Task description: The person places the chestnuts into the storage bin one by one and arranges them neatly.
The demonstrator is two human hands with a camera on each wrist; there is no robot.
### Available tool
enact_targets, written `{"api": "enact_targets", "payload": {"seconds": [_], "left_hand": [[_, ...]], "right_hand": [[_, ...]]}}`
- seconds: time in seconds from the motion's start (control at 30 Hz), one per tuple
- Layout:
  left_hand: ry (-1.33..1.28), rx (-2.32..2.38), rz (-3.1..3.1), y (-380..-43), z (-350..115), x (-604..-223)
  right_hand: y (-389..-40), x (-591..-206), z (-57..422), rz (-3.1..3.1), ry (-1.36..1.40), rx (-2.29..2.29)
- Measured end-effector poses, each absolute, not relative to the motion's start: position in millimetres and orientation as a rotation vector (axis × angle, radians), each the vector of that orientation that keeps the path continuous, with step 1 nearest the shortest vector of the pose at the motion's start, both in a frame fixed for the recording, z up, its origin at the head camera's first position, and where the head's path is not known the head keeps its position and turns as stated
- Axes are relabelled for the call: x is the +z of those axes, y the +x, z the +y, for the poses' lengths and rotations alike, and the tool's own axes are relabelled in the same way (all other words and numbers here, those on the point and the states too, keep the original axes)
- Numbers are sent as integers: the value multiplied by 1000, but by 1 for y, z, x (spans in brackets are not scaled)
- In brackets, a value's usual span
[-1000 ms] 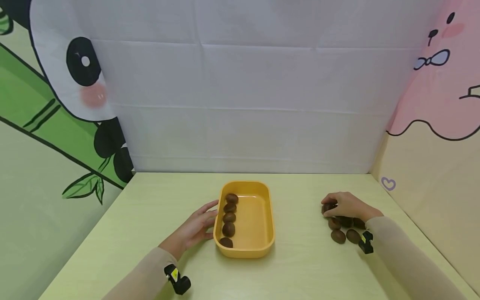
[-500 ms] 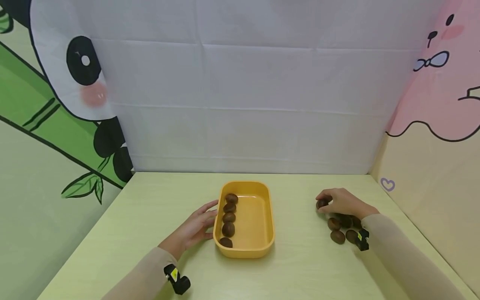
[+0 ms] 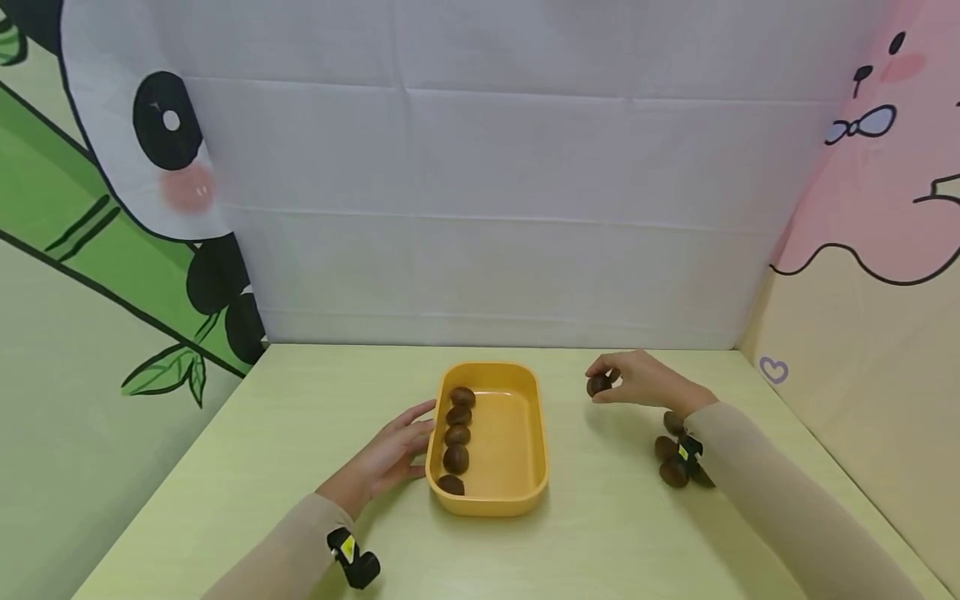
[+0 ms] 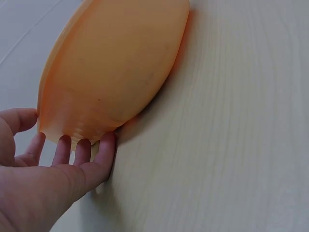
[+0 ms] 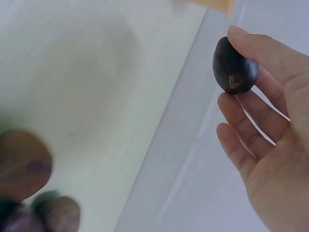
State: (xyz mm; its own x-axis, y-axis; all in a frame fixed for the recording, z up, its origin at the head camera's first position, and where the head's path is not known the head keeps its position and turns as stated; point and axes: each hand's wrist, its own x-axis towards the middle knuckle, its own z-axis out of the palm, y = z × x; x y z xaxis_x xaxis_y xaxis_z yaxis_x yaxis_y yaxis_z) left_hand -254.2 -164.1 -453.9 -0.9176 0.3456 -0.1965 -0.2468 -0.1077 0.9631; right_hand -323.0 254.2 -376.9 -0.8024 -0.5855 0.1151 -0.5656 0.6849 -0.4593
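My right hand [image 3: 647, 382] pinches a dark brown chestnut [image 3: 597, 386] between thumb and fingers, above the table and to the right of a yellow tray [image 3: 510, 446]. In the right wrist view the glossy chestnut [image 5: 231, 67] sits at the fingertips, the other fingers loosely bent. Several chestnuts [image 3: 456, 458] line the tray's left side in a column. My left hand [image 3: 382, 458] rests its fingertips against the tray's left outer wall. The left wrist view shows those spread fingers [image 4: 104, 154] touching the wall without curling round it.
A small group of chestnuts [image 3: 673, 473] lies on the right of the pale table [image 3: 585, 533], partly hidden by my right forearm and wrist camera. A white sheet [image 3: 487, 208] hangs behind the table. Printed side panels flank it.
My right hand has lifted the chestnut from the group and carried it left and away from me, toward the tray. The left hand and the tray have stayed in place.
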Motion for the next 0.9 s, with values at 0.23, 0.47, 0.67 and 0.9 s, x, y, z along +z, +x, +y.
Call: {"api": "enact_targets", "payload": {"seconds": [0.23, 0.47, 0.67, 0.9], "left_hand": [[99, 2084, 1787, -253, -164, -455], [76, 2088, 1796, -254, -163, -455], [79, 2087, 1805, -254, -163, -455], [83, 2090, 1792, -255, -163, -456]], "right_hand": [[-323, -359, 214, 2822, -1078, -816], [-325, -353, 166, 2808, -1110, -863], [-332, -363, 125, 2782, -935, -955], [-334, -373, 87, 2760, -728, -1035]]}}
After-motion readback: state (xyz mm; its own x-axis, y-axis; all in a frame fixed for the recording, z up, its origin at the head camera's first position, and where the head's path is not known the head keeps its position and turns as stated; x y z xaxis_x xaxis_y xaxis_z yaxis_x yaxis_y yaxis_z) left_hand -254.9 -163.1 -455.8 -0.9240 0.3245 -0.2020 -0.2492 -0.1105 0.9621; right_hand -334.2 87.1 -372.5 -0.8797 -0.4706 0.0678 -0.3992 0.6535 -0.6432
